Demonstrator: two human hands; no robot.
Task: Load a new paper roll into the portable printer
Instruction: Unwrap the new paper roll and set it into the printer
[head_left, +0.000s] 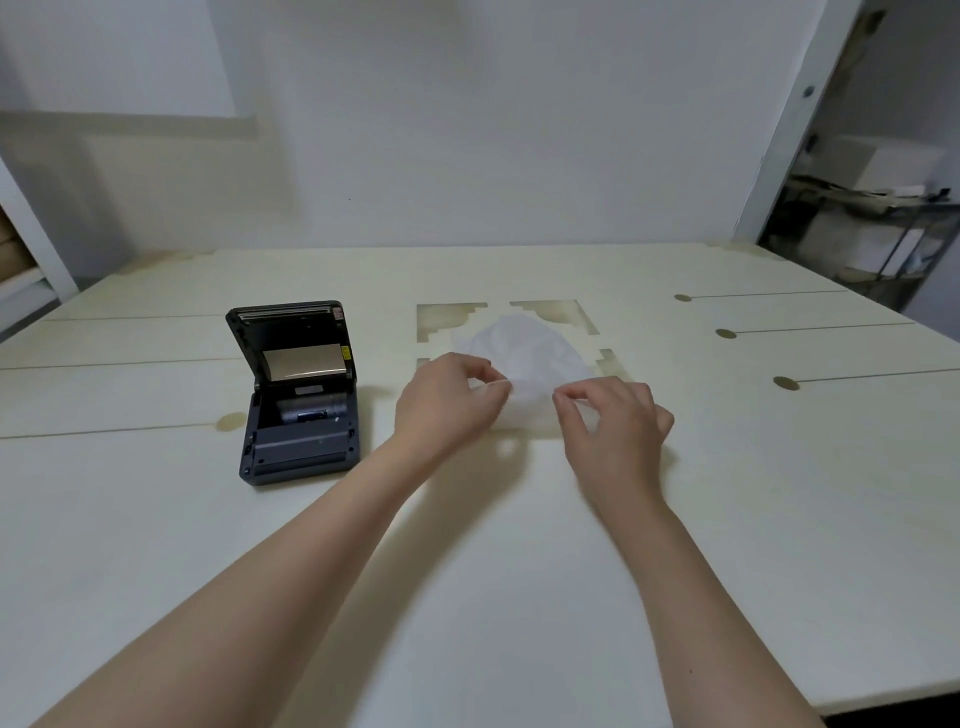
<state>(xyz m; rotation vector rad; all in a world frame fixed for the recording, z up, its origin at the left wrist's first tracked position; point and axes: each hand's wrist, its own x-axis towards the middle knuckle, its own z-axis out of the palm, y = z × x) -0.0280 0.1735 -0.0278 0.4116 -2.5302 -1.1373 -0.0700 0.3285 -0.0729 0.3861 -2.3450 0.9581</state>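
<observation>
Unwrapping mid-table: both hands pinching a translucent plastic wrapper (524, 358), left hand (447, 397), right hand (613, 421).
Roll unseen, likely inside; best torn apart gently. Portable printer (298, 395) open toward left edge.

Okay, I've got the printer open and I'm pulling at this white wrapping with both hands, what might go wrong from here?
The left hand and right hand both pinch the thin white wrapping; a hard tug might tear it suddenly and send whatever is inside across the table. The printer sits close by your left forearm with its lid standing open, so a sideways jerk may knock it.
</observation>
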